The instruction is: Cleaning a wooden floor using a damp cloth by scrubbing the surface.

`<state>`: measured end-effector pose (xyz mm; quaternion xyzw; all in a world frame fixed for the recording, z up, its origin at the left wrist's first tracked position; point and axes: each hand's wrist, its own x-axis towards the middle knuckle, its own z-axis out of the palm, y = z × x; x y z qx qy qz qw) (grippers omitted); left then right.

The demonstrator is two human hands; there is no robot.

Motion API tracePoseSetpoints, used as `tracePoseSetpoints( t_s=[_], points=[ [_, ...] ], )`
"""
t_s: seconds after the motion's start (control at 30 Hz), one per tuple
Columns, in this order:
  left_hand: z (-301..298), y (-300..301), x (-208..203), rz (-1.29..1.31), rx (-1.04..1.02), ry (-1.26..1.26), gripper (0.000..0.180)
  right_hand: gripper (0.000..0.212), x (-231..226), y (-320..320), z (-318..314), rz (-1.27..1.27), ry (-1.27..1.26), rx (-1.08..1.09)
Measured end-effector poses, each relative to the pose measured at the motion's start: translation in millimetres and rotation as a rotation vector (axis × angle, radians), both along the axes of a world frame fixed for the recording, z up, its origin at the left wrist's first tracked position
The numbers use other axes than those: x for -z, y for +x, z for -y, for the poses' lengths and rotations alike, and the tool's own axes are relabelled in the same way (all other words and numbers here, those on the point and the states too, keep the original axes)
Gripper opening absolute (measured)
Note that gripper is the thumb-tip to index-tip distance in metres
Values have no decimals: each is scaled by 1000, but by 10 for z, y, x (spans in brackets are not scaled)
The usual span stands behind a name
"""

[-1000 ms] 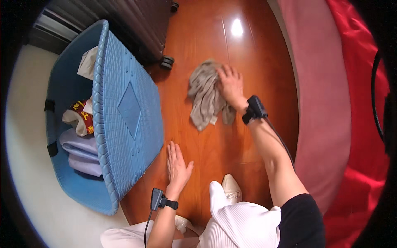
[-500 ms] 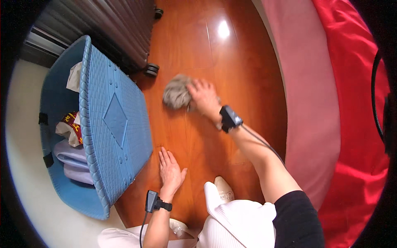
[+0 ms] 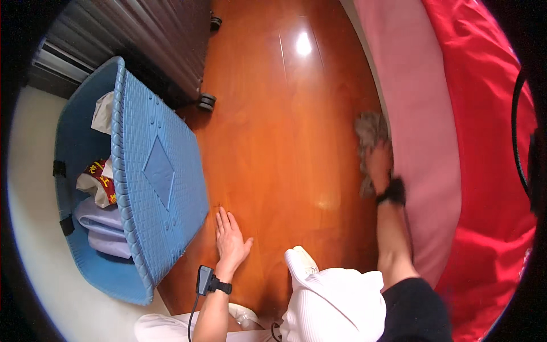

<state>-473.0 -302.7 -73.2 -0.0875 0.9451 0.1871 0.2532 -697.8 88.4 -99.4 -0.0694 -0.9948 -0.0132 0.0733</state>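
A crumpled grey cloth (image 3: 370,126) lies on the glossy wooden floor (image 3: 273,154) at the right, close against the pink bed skirt. My right hand (image 3: 378,164) grips and presses it down, somewhat smeared by motion; part of the cloth sticks out beyond the fingers and along the hand's left side. To the left, my left hand (image 3: 231,240) rests flat on the floor with its thumb apart from the fingers, holding nothing. It is near the lower right corner of a blue woven-pattern basket (image 3: 162,171).
The basket holds a folded lilac cloth (image 3: 105,231) and a red-and-white wrapper (image 3: 99,181). Behind it stands a dark ribbed suitcase (image 3: 159,40) on wheels (image 3: 207,102). Pink fabric (image 3: 424,148) and a red satin cover (image 3: 496,171) border the right. My white-clad knee (image 3: 339,308) is low in front.
My right hand has swept the grey cloth from the middle of the floor rightward to the pink fabric's edge. My left hand stays almost where it was.
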Motion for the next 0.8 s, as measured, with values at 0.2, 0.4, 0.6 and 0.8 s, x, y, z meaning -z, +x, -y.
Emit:
tracePoseSetpoints(
  t_s=[0.2,0.4,0.6,0.8],
  points=[
    [-19,-8,-6,-33,32,-36,109,57,-126,1328,280,118,36,83],
    [-63,27,9,28,59,-157,119,51,59,306,252,179,22,179],
    [-133,-28,91,30,88,-165,120,58,135,-1380,466,47,39,291],
    [-143,-54,18,46,132,-205,121,75,253,-2056,1789,21,-174,-259]
  ],
)
